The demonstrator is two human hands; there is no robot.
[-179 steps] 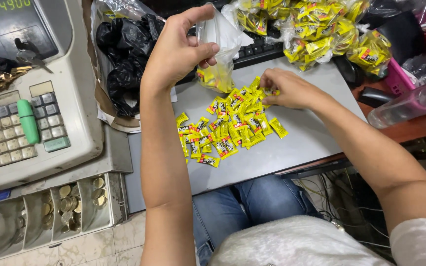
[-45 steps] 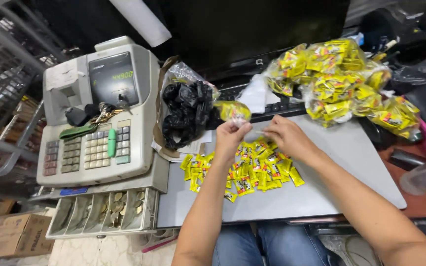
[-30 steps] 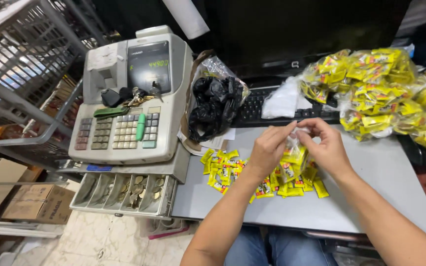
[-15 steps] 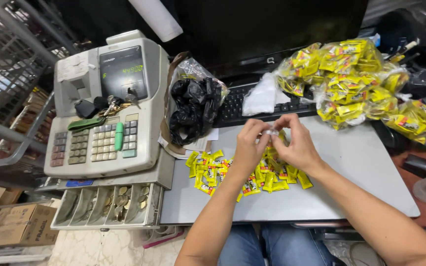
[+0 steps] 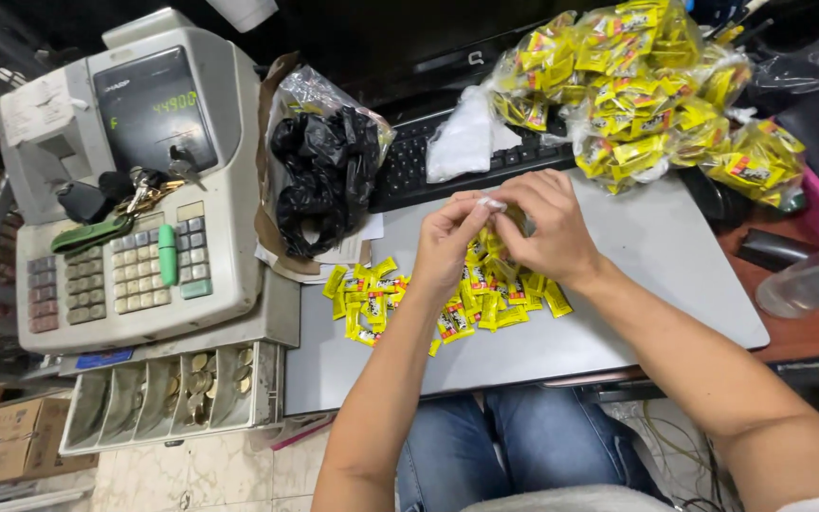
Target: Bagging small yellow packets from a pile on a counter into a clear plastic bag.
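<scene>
My left hand (image 5: 447, 242) and my right hand (image 5: 547, 223) meet above a grey board (image 5: 675, 275), fingertips pinched together on the neck of a small clear bag (image 5: 491, 207) with yellow candies inside. Most of that bag is hidden behind my fingers. Under and around the hands lies a loose heap of yellow wrapped candies (image 5: 376, 299) spread on the board. Several filled clear bags of the same yellow candies (image 5: 646, 85) are piled at the far right of the board.
A grey cash register (image 5: 135, 180) stands at left with its coin drawer (image 5: 168, 393) open. A clear bag of black bags (image 5: 319, 175) leans beside it. Behind are a black keyboard (image 5: 409, 171) and a white plastic bag (image 5: 462, 142). A clear bottle (image 5: 812, 280) lies at right.
Earlier my left hand held the small bag up while my right picked candies from the heap. Now both hands have come together on the bag's top. The camera view has shifted.
</scene>
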